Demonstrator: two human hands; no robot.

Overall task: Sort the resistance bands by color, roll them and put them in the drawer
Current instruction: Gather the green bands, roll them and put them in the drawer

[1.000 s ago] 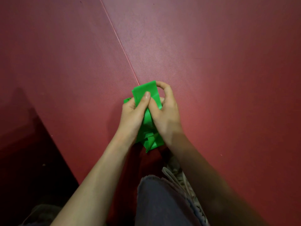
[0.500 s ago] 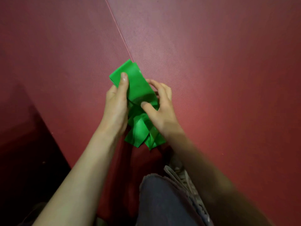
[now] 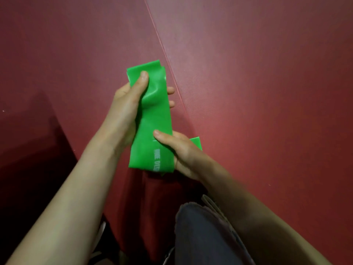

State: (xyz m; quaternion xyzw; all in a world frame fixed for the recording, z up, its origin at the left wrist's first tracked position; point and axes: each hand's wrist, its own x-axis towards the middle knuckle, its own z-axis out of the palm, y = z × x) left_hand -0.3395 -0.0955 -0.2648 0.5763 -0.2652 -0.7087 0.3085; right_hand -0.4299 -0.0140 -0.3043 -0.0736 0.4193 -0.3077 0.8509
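Since half a second ago we pull the green band (image 3: 152, 119) out flat | left hand (image 3: 126, 106) pinches far end, right hand (image 3: 179, 150) pinches near end | long axis runs away from us, above red mat (image 3: 267, 92).

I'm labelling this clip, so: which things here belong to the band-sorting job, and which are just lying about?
Job: green band, gripped at its far end by the left hand and at its near end by the right hand.
Just there: red mat, grey trouser leg.
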